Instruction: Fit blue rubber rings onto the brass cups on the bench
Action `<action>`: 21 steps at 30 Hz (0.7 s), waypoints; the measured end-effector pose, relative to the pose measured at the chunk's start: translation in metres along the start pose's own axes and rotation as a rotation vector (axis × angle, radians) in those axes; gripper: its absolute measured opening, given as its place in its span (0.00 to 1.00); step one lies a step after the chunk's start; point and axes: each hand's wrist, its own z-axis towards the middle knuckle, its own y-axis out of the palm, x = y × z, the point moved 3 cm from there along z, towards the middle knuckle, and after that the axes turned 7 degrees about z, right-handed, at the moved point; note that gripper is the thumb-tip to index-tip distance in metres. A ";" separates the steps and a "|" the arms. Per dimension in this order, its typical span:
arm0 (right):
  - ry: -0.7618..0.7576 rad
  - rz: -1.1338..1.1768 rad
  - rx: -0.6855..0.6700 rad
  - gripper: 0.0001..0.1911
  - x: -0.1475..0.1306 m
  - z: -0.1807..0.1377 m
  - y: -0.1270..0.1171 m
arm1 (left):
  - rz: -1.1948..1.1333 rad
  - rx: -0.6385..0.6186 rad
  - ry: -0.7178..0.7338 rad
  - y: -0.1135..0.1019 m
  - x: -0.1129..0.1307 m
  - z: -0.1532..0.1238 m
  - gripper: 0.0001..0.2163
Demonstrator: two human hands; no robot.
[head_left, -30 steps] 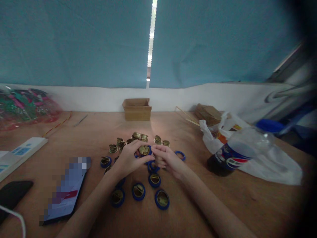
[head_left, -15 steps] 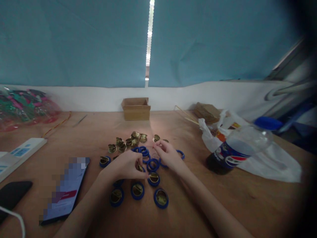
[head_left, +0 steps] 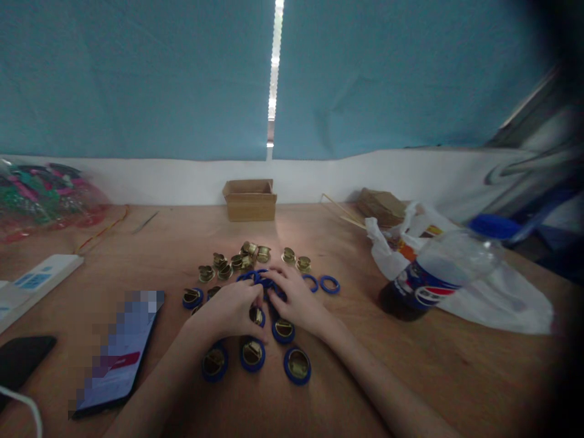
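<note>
My left hand (head_left: 227, 311) is closed around a blue-rimmed, brass-coloured metal disc (head_left: 257, 315), which shows between thumb and forefinger. Over a cluster of blue rings (head_left: 249, 277), my right hand (head_left: 295, 301) reaches with its fingers apart, touching the rings and partly covering them. Close below the hands lie more blue-rimmed discs, among them one disc (head_left: 283, 329) beside the right hand and another disc (head_left: 297, 365) nearer me. Two loose blue rings lie right of the right hand, one being the outer ring (head_left: 330, 277). Brass-coloured metal pieces (head_left: 222, 264) without rims lie behind.
A small open cardboard box (head_left: 250, 210) stands at the back. On the right are a cola bottle (head_left: 426, 283) and a white plastic bag (head_left: 506, 304). A phone (head_left: 123, 359) and a white power strip (head_left: 45, 280) lie left; a clear bag of colourful items (head_left: 50, 198) sits behind.
My right hand has moved left and toward me, from beyond the rings onto them, uncovering a brass piece behind. My left hand stays nearly in place with its disc.
</note>
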 end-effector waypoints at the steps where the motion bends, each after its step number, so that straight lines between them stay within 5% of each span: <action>1: -0.010 0.005 0.001 0.20 0.001 0.000 0.001 | -0.004 0.004 0.001 0.000 0.000 0.000 0.24; 6: -0.029 0.037 0.002 0.23 0.000 0.005 0.003 | -0.081 0.029 0.025 -0.002 -0.002 0.000 0.25; 12: -0.093 -0.017 -0.094 0.21 -0.002 0.008 0.011 | -0.247 0.110 -0.027 -0.024 -0.008 0.000 0.15; 17: -0.108 -0.056 -0.066 0.18 -0.004 0.008 0.014 | -0.057 0.442 -0.220 -0.040 -0.040 -0.002 0.13; 21: -0.076 -0.078 -0.004 0.14 -0.006 0.009 0.012 | 0.222 0.443 -0.374 -0.030 -0.065 -0.005 0.10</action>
